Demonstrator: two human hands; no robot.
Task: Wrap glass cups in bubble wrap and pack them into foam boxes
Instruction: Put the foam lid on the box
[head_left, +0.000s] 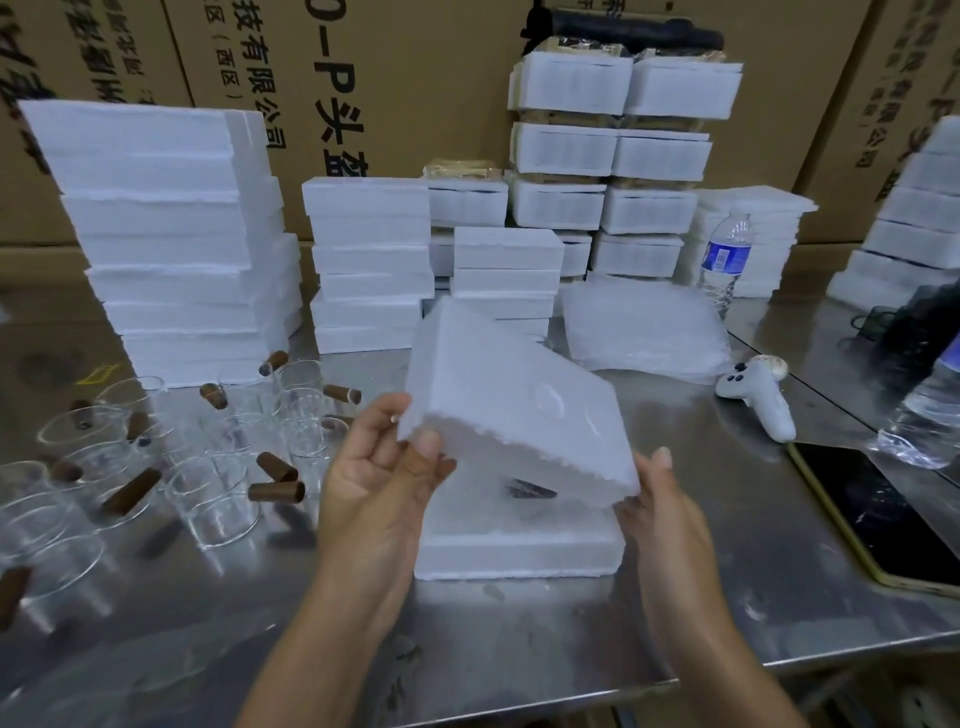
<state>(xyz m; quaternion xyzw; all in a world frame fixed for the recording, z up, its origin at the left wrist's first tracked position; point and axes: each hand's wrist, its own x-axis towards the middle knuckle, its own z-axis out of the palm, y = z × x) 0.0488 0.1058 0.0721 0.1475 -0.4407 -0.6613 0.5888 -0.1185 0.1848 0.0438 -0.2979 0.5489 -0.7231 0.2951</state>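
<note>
Foam lid (519, 395), one, tilts above the one foam box (519, 553). Two hands grasp it: left hand (379, 483) pinches its near-left corner, right hand (665, 514) its right corner.

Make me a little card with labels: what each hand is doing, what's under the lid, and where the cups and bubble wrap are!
left hand: pinches the foam lid at its near left corner
right hand: holds the lid's near right corner
foam lid: tilted, raised over the foam box
foam box: on the metal table; something dark inside, unclear what
glass cups: unwrapped, left of the box
bubble wrap: stacked behind, to the right
</note>
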